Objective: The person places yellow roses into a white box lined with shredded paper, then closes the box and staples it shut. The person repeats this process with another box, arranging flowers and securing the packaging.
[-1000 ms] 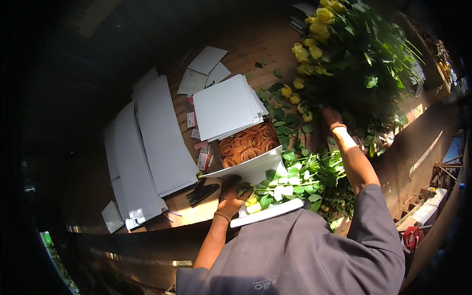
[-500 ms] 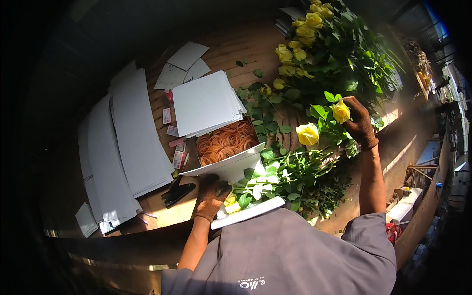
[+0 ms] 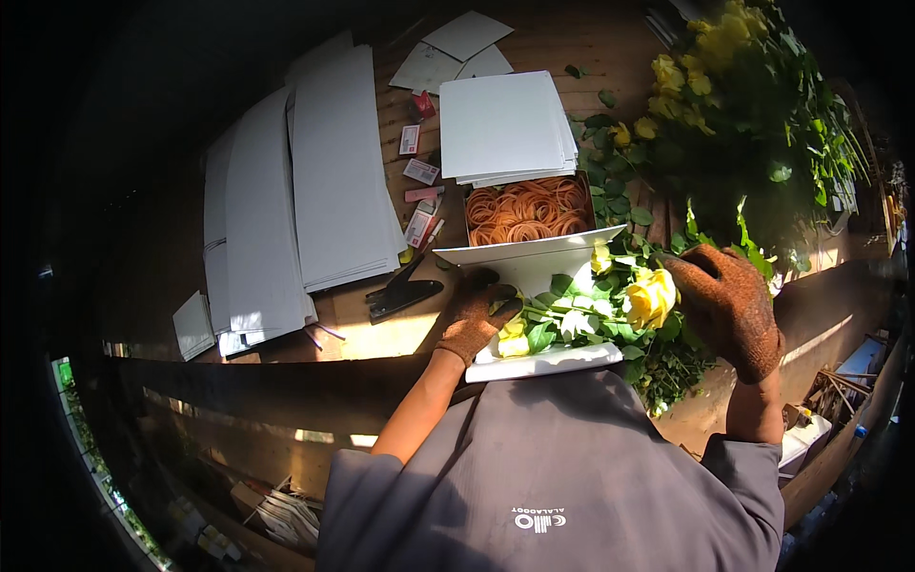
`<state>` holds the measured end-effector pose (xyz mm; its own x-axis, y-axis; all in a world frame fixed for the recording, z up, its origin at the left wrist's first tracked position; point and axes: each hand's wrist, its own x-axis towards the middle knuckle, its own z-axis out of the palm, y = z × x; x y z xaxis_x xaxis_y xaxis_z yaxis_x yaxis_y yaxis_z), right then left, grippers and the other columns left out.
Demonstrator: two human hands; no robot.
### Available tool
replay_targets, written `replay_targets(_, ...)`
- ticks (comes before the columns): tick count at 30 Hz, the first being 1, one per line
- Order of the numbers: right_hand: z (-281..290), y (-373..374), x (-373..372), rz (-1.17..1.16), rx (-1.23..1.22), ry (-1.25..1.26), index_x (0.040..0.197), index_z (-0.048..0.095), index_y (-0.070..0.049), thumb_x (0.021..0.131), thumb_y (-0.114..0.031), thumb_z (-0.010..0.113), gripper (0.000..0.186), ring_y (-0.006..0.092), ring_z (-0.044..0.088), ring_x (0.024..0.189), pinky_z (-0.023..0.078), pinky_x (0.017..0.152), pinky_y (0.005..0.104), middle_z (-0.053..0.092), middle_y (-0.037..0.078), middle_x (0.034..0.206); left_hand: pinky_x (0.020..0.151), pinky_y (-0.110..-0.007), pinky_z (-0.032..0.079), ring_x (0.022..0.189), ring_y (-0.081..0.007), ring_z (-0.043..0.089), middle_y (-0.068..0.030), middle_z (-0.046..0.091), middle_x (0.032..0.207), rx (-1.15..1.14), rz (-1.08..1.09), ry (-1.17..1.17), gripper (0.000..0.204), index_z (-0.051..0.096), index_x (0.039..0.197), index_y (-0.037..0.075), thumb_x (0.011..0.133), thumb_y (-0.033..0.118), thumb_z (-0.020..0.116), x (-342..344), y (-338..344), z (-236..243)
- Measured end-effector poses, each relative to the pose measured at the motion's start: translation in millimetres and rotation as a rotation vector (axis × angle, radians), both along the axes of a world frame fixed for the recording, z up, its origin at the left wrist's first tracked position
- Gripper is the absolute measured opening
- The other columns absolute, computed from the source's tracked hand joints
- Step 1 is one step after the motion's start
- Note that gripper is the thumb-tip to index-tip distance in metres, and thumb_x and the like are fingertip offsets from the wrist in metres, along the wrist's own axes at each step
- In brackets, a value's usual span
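Note:
My right hand (image 3: pixel 724 305), in a brown glove, grips yellow-rose stems; a large bloom (image 3: pixel 651 297) hangs just left of its fingers. My left hand (image 3: pixel 477 315), also gloved, has its fingers curled at the left end of a white wrapping sheet (image 3: pixel 543 360); what they hold is unclear. On that sheet lie yellow roses with leafy stems (image 3: pixel 512 334). Just beyond stands an open box (image 3: pixel 451 254) of orange rubber bands (image 3: pixel 524 210), with a stack of white cards (image 3: pixel 505 124) over its far part. A black stapler (image 3: pixel 400 297) lies left of my left hand.
Long white cardboard sheets (image 3: pixel 343 162) cover the left of the wooden worktop (image 3: pixel 376 334), with small red-and-white packets (image 3: pixel 417 229) beside them. A large pile of yellow roses (image 3: pixel 748 114) fills the back right. Shelves with odds and ends (image 3: pixel 829 400) are at the lower right.
My right hand came out of the big rose pile with yellow roses and moved down toward the wrapping sheet. My left hand stays by that sheet. The whole view has shifted.

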<state>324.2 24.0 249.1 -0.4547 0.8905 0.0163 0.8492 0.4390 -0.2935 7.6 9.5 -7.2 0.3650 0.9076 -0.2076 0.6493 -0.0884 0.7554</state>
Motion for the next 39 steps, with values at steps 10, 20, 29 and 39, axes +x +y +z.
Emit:
replay_targets(10,-269.8,5.6,-97.4,0.229,0.032,0.163,0.113,0.067,-0.015,0.087,-0.025,0.061,0.028,0.0342,0.067,0.077,0.055,0.062,0.0474,0.067,0.015,0.093,0.102,-0.044,0.044,0.115,-0.0385,0.054,-0.0196,0.057,0.125,0.073,0.093,0.051,0.074,0.053,0.13,0.003,0.071,0.034,0.084,5.9,3.5,18.3)
replay_targets(20,-192.9,17.1,-67.9,0.305,-0.39,0.391,0.1,0.068,-0.008,0.086,-0.026,0.065,0.023,0.038,0.065,0.094,0.052,0.081,0.0466,0.068,0.018,0.096,0.105,-0.044,0.043,0.121,-0.036,0.053,-0.0158,0.058,0.129,0.161,-0.016,-0.01,0.055,0.062,0.125,0.01,0.076,0.025,0.081,3.2,1.1,19.7)
replay_targets(29,-259.7,32.6,69.3,-0.159,-0.482,-0.287,0.111,0.065,-0.011,0.079,-0.021,0.066,0.033,0.0393,0.064,0.093,0.052,0.079,0.0464,0.067,0.017,0.1,0.104,-0.043,0.044,0.119,-0.0358,0.053,-0.0168,0.057,0.127,0.202,-0.023,0.065,0.049,0.066,0.122,0.014,0.079,0.03,0.08,6.2,3.9,20.6)
replay_targets(39,-45.7,15.3,80.8,-0.244,0.046,0.318,0.104,0.066,-0.004,0.081,0.007,0.062,0.025,0.0333,0.065,0.09,0.052,0.079,0.0354,0.063,0.014,0.102,0.102,-0.044,0.045,0.115,-0.0359,0.053,-0.0165,0.058,0.12,0.198,0.002,0.029,0.048,0.066,0.123,0.015,0.079,0.03,0.08,5.6,1.0,22.2)
